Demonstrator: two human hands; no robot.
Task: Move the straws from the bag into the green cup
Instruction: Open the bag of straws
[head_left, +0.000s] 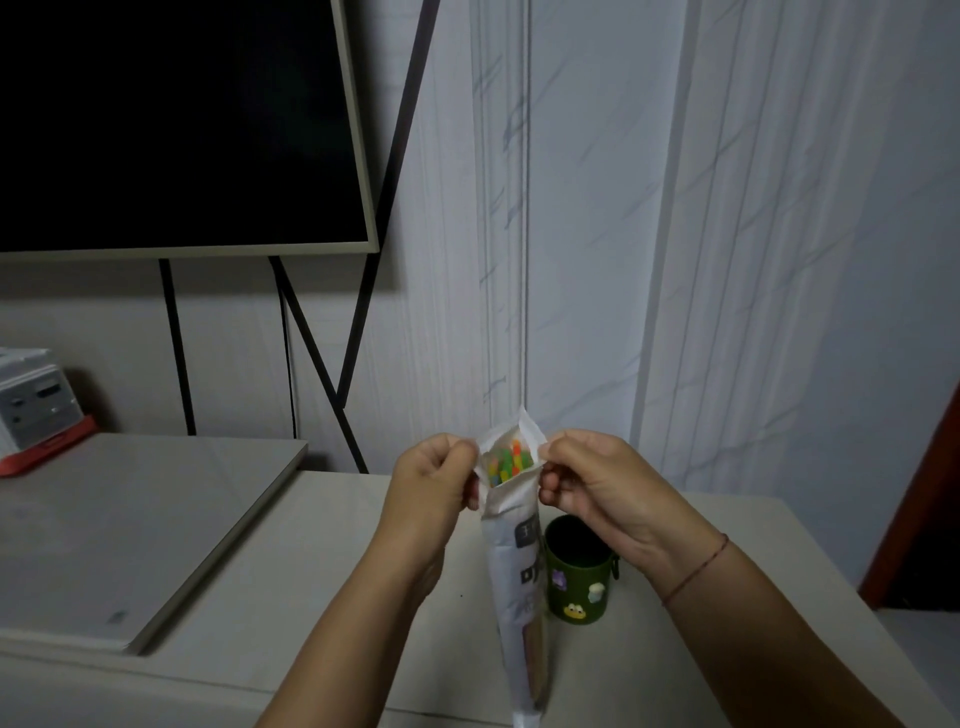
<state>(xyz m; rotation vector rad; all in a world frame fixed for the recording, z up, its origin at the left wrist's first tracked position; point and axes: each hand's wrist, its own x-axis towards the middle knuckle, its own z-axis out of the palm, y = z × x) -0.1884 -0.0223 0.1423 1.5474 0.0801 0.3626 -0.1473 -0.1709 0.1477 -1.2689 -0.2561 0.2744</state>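
Along the bottom, a pale matte counter (311, 545), smooth and flat, with a thicker light slab (130, 519) laid over its left part. Behind, a white wall (779, 260) of ribbed panels veined like grey marble. Upper left, a big dark screen (171, 119) in a thin cream frame, on a stand (311, 353) of slim black angled bars. At the far left edge, a grey-white box (36, 405) with a red base, resting on the slab. At the far right, a dark reddish door edge (924, 509).

Above the counter's middle, a long narrow bag (511, 561) of white crinkly film with dark print, upright and tapering downward. Pinched at its left lip by the left grip (431, 478) and at its right lip by the right grip (597, 478), fingers curled, mouth pulled wide. Inside the mouth, bright straws (506, 462) on end: orange, green, yellow, blue. Just behind and right of the bag, upright on the counter, a round green cup (582, 577) with small cartoon figures on its wall. Around the right wrist, a thin reddish cord (696, 571).
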